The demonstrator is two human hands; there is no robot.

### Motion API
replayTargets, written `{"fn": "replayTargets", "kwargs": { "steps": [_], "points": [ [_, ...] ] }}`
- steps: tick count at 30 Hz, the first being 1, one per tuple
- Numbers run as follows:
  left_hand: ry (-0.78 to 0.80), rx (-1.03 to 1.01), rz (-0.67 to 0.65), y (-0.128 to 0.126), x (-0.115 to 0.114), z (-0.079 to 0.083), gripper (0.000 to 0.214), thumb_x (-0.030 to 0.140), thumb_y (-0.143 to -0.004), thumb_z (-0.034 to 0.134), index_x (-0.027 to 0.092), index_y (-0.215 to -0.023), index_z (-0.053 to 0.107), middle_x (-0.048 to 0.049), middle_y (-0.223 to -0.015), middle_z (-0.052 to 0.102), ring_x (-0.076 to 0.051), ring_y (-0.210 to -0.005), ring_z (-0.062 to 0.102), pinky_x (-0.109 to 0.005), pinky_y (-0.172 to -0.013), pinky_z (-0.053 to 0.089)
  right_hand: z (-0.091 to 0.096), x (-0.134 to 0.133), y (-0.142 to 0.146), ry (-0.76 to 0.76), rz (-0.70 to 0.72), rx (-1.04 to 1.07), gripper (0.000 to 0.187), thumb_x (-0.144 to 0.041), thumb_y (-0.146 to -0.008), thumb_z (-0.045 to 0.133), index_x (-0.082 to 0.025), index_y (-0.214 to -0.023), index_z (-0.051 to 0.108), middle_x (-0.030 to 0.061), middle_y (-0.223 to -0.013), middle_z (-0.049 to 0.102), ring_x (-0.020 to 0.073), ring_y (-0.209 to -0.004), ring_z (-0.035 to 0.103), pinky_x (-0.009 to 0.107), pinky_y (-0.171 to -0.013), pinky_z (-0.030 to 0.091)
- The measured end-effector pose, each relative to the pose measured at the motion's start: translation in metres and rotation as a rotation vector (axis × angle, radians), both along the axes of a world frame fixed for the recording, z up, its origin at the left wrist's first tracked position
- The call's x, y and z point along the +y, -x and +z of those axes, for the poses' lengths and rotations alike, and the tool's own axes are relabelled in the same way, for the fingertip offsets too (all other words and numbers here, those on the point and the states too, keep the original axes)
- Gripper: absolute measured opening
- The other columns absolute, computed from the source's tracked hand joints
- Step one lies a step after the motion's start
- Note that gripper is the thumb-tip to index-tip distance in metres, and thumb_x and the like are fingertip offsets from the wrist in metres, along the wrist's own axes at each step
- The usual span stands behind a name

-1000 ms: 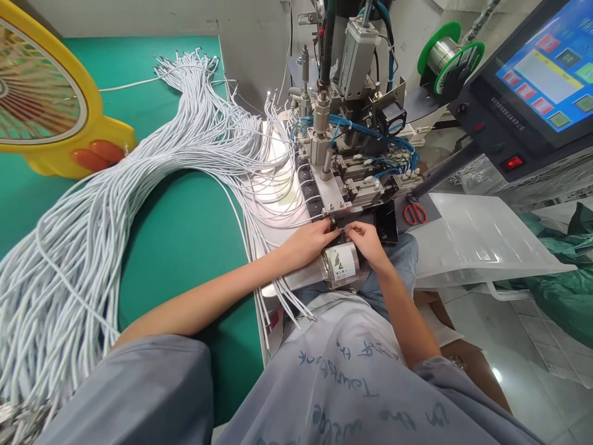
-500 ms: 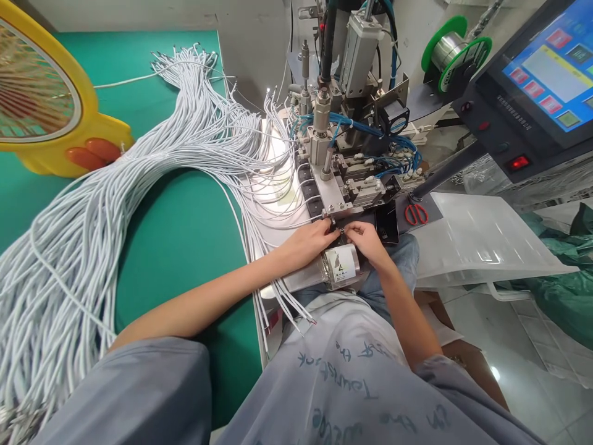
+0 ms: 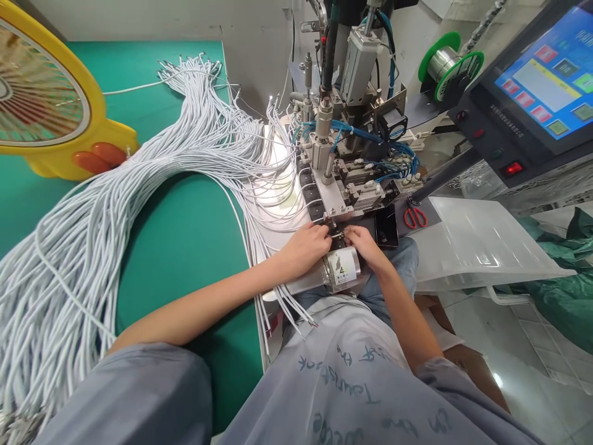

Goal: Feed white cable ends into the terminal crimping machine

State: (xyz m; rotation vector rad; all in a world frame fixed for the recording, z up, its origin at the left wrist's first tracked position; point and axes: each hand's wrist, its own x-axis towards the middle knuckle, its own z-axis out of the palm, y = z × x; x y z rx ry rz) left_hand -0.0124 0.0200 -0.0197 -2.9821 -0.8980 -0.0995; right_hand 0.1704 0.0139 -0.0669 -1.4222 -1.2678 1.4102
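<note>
My left hand (image 3: 307, 248) is closed, fingertips pinched around a white cable (image 3: 336, 235) whose end shows in the gap between my hands. Opposite it, my right hand (image 3: 365, 245) pinches at the cable's tip; what its fingers grip is too small to make out. Both hands are at the front edge of the bench machine (image 3: 330, 191), just below its metal block. Between my wrists and the machine sits a clear-wrapped container with a white label (image 3: 345, 266). Several white cables lie across the machine's black slotted holder (image 3: 309, 196).
A thick bundle of white cables (image 3: 139, 185) curves over the green mat (image 3: 185, 247). At left stands a yellow fan (image 3: 104, 133). Red-handled scissors (image 3: 415, 217), a black box (image 3: 386, 228), a solder wire spool (image 3: 447, 65) and a lit control screen (image 3: 546, 80) are right of the machine.
My left fingers have drawn back slightly from the machine's front, and the cable end between my hands shows more clearly. My right hand has barely moved. The view has shifted a little.
</note>
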Motion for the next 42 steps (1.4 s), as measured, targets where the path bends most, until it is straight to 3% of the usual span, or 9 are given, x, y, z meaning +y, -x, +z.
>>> {"fn": "replayTargets", "kwargs": {
  "steps": [5, 9, 12, 18, 24, 28, 31, 34, 42],
  "points": [
    [0.079, 0.072, 0.118, 0.001, -0.007, 0.015, 0.009, 0.013, -0.076, 0.053, 0.012, -0.073, 0.062, -0.0085, -0.075, 0.06, -0.021, -0.072, 0.058, -0.034, -0.063, 0.037, -0.005, -0.001, -0.003, -0.133, -0.045, -0.158, 0.025, -0.037, -0.075, 0.049, -0.019, -0.058, 0.047, -0.0033, -0.053, 0.045, 0.0109, -0.052, 0.041, 0.024, -0.051, 0.033],
    [0.135, 0.083, 0.128, 0.0, -0.008, 0.019, 0.009, 0.012, -0.075, 0.053, 0.012, -0.075, 0.062, -0.0084, -0.077, 0.062, -0.021, -0.071, 0.059, -0.032, -0.06, 0.037, 0.0, -0.01, -0.002, -0.308, -0.119, -0.269, 0.027, -0.033, -0.084, 0.043, -0.017, -0.086, 0.065, 0.0044, -0.081, 0.062, 0.0176, -0.078, 0.057, 0.03, -0.071, 0.044],
    [0.12, 0.067, 0.125, -0.001, -0.009, 0.018, 0.009, 0.012, -0.075, 0.053, 0.012, -0.074, 0.062, -0.0087, -0.079, 0.062, -0.021, -0.073, 0.059, -0.033, -0.06, 0.039, 0.005, -0.021, 0.001, -0.402, -0.047, -0.322, 0.031, -0.033, -0.089, 0.043, -0.018, -0.097, 0.068, 0.007, -0.098, 0.062, 0.0198, -0.095, 0.058, 0.033, -0.086, 0.044],
    [0.094, 0.064, 0.12, -0.001, -0.009, 0.017, 0.01, 0.01, -0.076, 0.053, 0.012, -0.075, 0.063, -0.0085, -0.08, 0.061, -0.022, -0.074, 0.059, -0.034, -0.061, 0.04, 0.005, -0.03, 0.003, -0.462, -0.029, -0.41, 0.029, -0.03, -0.09, 0.045, -0.018, -0.096, 0.071, 0.0085, -0.102, 0.06, 0.0199, -0.1, 0.057, 0.035, -0.092, 0.043],
    [0.105, 0.08, 0.171, 0.0, -0.007, 0.017, 0.013, 0.01, -0.08, 0.05, 0.012, -0.075, 0.062, -0.0093, -0.081, 0.058, -0.022, -0.075, 0.059, -0.031, -0.055, 0.036, 0.021, -0.054, 0.009, -0.527, -0.395, -0.389, 0.029, -0.027, -0.09, 0.042, -0.016, -0.085, 0.068, 0.0071, -0.087, 0.064, 0.0176, -0.084, 0.06, 0.031, -0.077, 0.048],
    [0.065, 0.113, 0.304, -0.002, -0.005, 0.013, 0.024, 0.003, -0.082, 0.04, 0.008, -0.094, 0.06, -0.0132, -0.086, 0.058, -0.024, -0.08, 0.06, -0.031, -0.054, 0.035, 0.031, -0.089, 0.028, -0.286, -0.124, -0.375, 0.022, -0.03, -0.086, 0.05, -0.018, -0.082, 0.067, 0.0019, -0.066, 0.064, 0.0133, -0.059, 0.058, 0.026, -0.06, 0.047],
    [0.039, 0.128, 0.38, -0.003, -0.003, 0.008, 0.032, 0.002, -0.083, 0.037, 0.006, -0.11, 0.054, -0.0149, -0.09, 0.059, -0.025, -0.081, 0.061, -0.03, -0.055, 0.034, 0.028, -0.105, 0.047, -0.073, 0.16, -0.297, 0.013, -0.025, -0.078, 0.059, -0.018, -0.084, 0.067, 0.0034, -0.073, 0.07, 0.0148, -0.066, 0.064, 0.026, -0.064, 0.05],
    [0.045, 0.128, 0.386, -0.002, -0.002, 0.005, 0.032, 0.002, -0.083, 0.037, 0.007, -0.11, 0.053, -0.0146, -0.09, 0.058, -0.023, -0.078, 0.061, -0.028, -0.053, 0.032, 0.021, -0.109, 0.063, 0.057, 0.264, -0.181, 0.018, -0.02, -0.073, 0.06, -0.017, -0.09, 0.066, 0.0042, -0.078, 0.072, 0.0159, -0.073, 0.067, 0.028, -0.07, 0.053],
    [0.085, 0.093, 0.398, 0.0, 0.002, 0.005, 0.03, 0.005, -0.085, 0.038, 0.008, -0.108, 0.057, -0.0143, -0.088, 0.06, -0.021, -0.072, 0.06, -0.028, -0.052, 0.029, 0.015, -0.112, 0.085, -0.133, 0.315, -0.386, 0.025, -0.019, -0.076, 0.058, -0.017, -0.1, 0.063, 0.0018, -0.072, 0.069, 0.0149, -0.062, 0.062, 0.028, -0.067, 0.048]
  ]
}}
